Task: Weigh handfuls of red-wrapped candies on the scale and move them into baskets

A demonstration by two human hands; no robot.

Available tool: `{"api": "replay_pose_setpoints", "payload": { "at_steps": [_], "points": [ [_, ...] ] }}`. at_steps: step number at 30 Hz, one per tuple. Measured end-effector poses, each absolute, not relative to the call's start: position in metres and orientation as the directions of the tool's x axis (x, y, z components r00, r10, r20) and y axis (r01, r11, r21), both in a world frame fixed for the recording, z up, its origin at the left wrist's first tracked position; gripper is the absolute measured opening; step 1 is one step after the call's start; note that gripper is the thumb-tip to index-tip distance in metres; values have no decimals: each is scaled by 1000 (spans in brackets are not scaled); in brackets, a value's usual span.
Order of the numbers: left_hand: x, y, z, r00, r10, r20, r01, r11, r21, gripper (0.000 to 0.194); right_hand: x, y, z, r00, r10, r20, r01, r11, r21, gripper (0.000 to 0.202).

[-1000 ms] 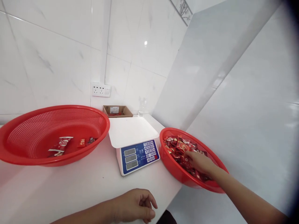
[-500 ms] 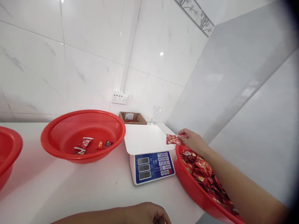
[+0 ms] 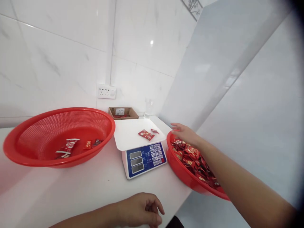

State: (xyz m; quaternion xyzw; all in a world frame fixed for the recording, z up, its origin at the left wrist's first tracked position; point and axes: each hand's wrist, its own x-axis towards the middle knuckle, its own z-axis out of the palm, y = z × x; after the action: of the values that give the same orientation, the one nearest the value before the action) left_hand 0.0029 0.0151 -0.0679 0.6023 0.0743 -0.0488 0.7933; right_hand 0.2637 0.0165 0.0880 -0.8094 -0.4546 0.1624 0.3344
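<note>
Two red packets lie on the white pan of the scale (image 3: pixel 123 133): a larger one (image 3: pixel 146 135) and a small one (image 3: pixel 154 131) to its right. Over the far rim of the right red basket (image 3: pixel 185 177), my right hand (image 3: pixel 186 134) is open, fingers apart and nothing in them. That basket is filled with red wrapped packets (image 3: pixel 193 153). Near the front of the table, my left hand (image 3: pixel 142 209) hangs with loosely curled fingers that are apart, holding nothing. The scale's blue panel (image 3: pixel 146 159) faces me.
A large red basket (image 3: pixel 59 163) on the left holds a few packets (image 3: pixel 87 144). Behind the scale are a small cardboard box (image 3: pixel 131 114) and a clear plastic item (image 3: pixel 148 107). A socket (image 3: pixel 106 91) is on the tiled wall.
The red packet that my right hand held now lies on the scale pan beside a smaller one. My right hand has opened. The view has shifted to the right, and more of my left hand shows.
</note>
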Motion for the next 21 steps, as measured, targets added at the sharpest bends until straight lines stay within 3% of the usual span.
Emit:
{"api": "replay_pose_setpoints", "payload": {
  "at_steps": [6, 8, 11, 14, 18, 21],
  "points": [
    [3, 12, -70, 982, 3, -191, 182, 284, 941, 35, 303, -83, 73, 597, 801, 41, 747, -536, -394, 43],
    [0, 10, -68, 979, 43, -198, 187, 178, 966, 29, 303, -117, 58, 651, 758, 45, 729, -608, -314, 42],
    [-3, 8, -63, 978, 145, -153, 176, -157, 972, 22, 294, -160, 31, 704, 696, 143, 702, -650, -293, 43],
    [-3, 10, -66, 973, 227, -44, 136, -409, 903, 18, 285, -185, 6, 623, 726, 292, 782, -570, -252, 42],
    [4, 14, -83, 920, 391, -17, 206, -447, 870, 17, 285, -195, -12, 424, 731, 534, 897, -422, -133, 38],
    [7, 9, -94, 900, 433, 51, 203, -521, 829, 19, 299, -200, -16, 267, 754, 600, 956, -286, -66, 29]
  ]
}}
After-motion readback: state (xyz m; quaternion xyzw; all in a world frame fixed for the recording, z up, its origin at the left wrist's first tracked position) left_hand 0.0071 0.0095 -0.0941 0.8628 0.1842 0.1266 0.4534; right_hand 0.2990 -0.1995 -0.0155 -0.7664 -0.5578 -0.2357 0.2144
